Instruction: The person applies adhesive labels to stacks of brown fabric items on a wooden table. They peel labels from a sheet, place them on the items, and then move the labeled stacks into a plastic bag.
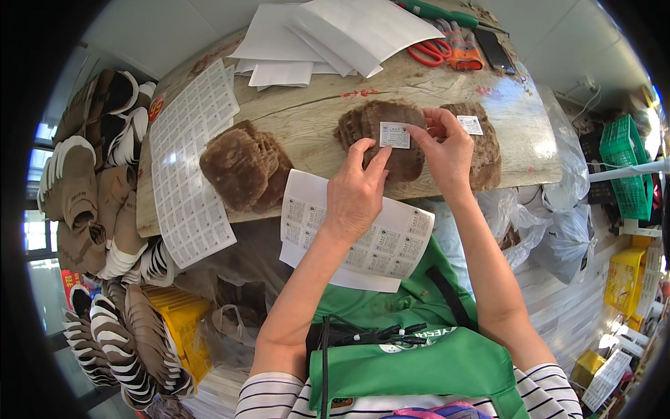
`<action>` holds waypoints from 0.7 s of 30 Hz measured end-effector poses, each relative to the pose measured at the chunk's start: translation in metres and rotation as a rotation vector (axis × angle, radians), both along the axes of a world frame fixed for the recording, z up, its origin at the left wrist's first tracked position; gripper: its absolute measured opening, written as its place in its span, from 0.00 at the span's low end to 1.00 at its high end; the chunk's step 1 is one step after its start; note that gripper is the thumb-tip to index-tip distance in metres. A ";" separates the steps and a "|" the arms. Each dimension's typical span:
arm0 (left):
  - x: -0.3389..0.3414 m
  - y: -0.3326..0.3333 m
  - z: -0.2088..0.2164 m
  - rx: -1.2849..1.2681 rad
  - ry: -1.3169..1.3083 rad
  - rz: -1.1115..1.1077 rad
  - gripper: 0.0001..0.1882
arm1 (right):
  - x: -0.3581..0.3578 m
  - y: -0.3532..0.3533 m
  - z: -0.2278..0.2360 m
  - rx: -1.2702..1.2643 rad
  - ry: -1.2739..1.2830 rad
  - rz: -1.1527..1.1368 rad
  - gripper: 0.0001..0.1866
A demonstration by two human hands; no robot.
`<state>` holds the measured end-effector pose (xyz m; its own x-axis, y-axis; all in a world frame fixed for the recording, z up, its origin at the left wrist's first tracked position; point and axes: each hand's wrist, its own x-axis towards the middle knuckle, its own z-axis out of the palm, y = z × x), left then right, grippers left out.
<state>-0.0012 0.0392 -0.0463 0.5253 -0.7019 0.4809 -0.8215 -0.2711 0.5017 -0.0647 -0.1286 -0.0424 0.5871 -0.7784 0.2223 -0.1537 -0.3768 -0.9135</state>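
A white printed label (392, 133) lies against the front brown furry piece (405, 165) of a stack on the table. My left hand (357, 192) touches the lower left of the label and the fur with parted fingertips. My right hand (448, 148) is closed at the label's right side, its thumb on the edge and its other fingers curled, partly hidden. Just right of it is another furry stack (485, 164) with a white label on top. A sheet of labels (377, 241) lies across my lap beneath my left forearm.
A third furry stack (241, 167) and a long label sheet (188, 167) lie at the table's left. White papers (335, 35), red scissors (431, 52), an orange-grey glove (464, 49) and a phone (494, 52) are at the back. Brown shoe parts (77, 185) are piled left.
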 end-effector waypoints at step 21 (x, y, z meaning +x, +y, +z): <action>-0.015 0.010 0.073 -0.177 0.775 0.084 0.32 | -0.039 0.016 0.048 0.745 -0.225 0.367 0.14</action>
<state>-0.0164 0.0491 0.0263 0.8036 -0.5924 0.0577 -0.2018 -0.1800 0.9627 -0.1032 -0.1128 0.0057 0.8335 -0.5370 -0.1301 0.0748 0.3430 -0.9363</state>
